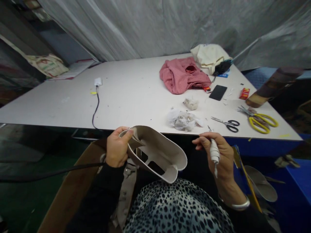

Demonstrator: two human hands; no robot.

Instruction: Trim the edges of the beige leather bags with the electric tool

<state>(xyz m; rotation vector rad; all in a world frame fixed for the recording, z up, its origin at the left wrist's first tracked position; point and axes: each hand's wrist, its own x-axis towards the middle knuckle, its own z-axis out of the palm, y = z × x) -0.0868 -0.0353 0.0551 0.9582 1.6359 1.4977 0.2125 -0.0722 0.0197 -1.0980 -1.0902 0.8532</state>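
Observation:
My left hand (pixel 117 147) is closed on the rear edge of a beige shoe upper (pixel 157 152), holding it up over my lap with its cut-out openings facing me. My right hand (pixel 216 152) grips a small tool with a white-wrapped handle (pixel 214 151); its thin metal tip pokes up near the table's front edge. The two hands are apart, the tool a short way to the right of the shoe upper.
On the white table (pixel 126 97) lie small black-handled scissors (pixel 227 123), yellow-handled scissors (pixel 259 121), crumpled paper (pixel 183 119), a pink cloth (pixel 182 74), a black phone (pixel 218 92), a cream bag (pixel 209 56) and a white charger with black cable (pixel 97 81). More beige pieces (pixel 261 186) sit at lower right.

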